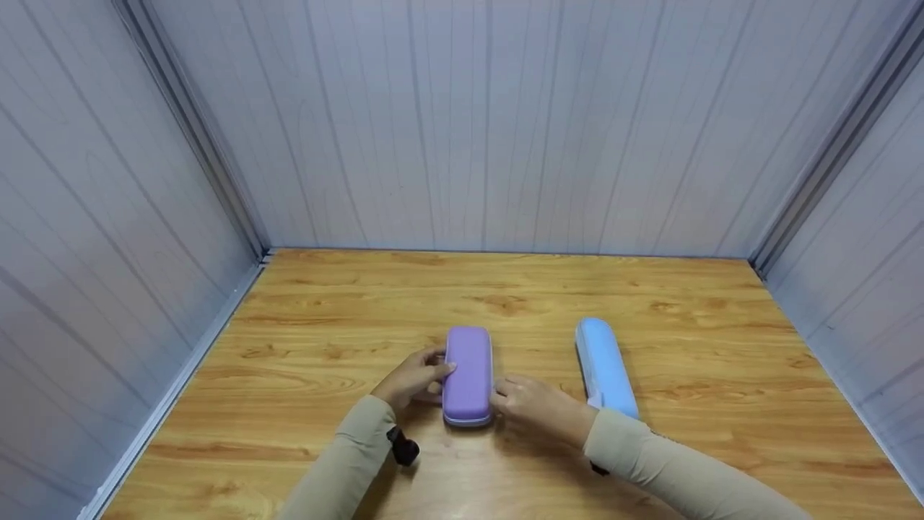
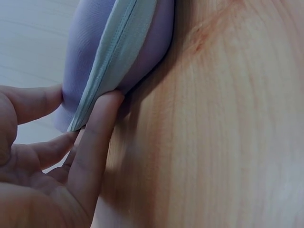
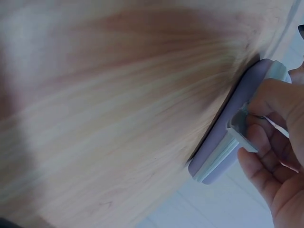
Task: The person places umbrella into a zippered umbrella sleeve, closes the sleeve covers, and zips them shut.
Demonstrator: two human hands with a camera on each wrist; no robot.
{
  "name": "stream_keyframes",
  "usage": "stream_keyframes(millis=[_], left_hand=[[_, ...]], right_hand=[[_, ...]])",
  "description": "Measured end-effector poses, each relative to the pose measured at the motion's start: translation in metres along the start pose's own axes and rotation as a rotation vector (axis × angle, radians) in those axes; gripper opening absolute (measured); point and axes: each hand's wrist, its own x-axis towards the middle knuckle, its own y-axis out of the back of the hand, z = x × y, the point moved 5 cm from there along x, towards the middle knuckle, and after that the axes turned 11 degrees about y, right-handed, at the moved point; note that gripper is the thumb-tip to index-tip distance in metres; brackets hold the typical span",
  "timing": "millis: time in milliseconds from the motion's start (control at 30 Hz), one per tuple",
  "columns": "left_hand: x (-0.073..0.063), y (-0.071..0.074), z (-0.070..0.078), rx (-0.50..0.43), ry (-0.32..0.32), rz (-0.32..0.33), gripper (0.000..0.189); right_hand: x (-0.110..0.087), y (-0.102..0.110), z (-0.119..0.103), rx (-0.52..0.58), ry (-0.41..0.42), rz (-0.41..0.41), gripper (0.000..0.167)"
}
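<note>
A purple zip case point(image 1: 468, 365), closed and shaped like a pencil case, stands lengthwise on the wooden table. My left hand point(image 1: 415, 381) holds its left side, thumb on the purple shell; in the left wrist view other fingers touch the pale zip band point(image 2: 114, 52). At the case's right side is my right hand point(image 1: 538, 408). In the right wrist view its fingers pinch a grey zip pull tab point(image 3: 239, 128) on the band. A light blue zip case point(image 1: 610, 365) lies to the right, its near end close to my right wrist.
The wooden table point(image 1: 325, 303) is bounded by pale panelled walls point(image 1: 447, 130) at the back and both sides. Small dark devices are strapped to my wrists, the left one point(image 1: 404, 449) showing plainly beside the sleeve.
</note>
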Motion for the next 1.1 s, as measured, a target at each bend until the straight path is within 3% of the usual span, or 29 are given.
stream_keyframes(millis=[200, 567, 833, 1100], left_hand=[[-0.003, 0.0, 0.003, 0.01, -0.017, -0.02, 0.052], [-0.008, -0.003, 0.008, 0.076, -0.03, -0.034, 0.054], [-0.008, -0.007, 0.008, 0.051, -0.033, -0.037, 0.056], [-0.008, -0.003, 0.004, 0.029, -0.05, 0.033, 0.059]], right_hand=[[-0.005, 0.002, 0.006, 0.169, -0.042, 0.077, 0.016], [-0.015, 0.022, 0.02, 0.248, -0.093, 0.235, 0.011], [-0.028, 0.034, 0.03, 0.189, -0.107, 0.219, 0.015], [-0.048, 0.04, 0.045, 0.166, -0.18, 0.158, 0.014]])
